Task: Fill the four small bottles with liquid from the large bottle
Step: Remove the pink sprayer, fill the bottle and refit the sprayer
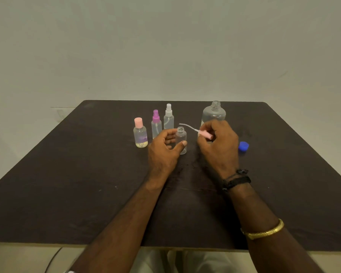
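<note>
Pink plastic spray head [205,134], its thin pale dip tube [186,126] pointing left, is pinched in the curled fingers [211,128] of the right hand [219,146], with the tube tip just above the threaded mouth of the small clear uncapped bottle [181,139]. That bottle stands upright on the dark desk [87,184]; the left hand [161,152] grips it, thumb in front and fingers behind. I cannot tell whether it holds any liquid.

To its left stand the clear spray bottle with a white top [168,119], the clear spray bottle with a magenta top [156,125] and the squat round bottle with a pale pink cap [140,134], which has yellowish liquid at its base. The large clear round-shouldered bottle [214,113] stands open right behind the right hand, its blue plastic cap [243,147] lying apart on the desk.

Risks, as I judge them: the springy tube could catch the rim and tip the light bottle if the left grip slackens; a wet tube may drip on the desk; the right knuckles sit near the open large bottle, so a careless swing could knock it over; and screwing the head on too soon would leave this bottle unfilled
</note>
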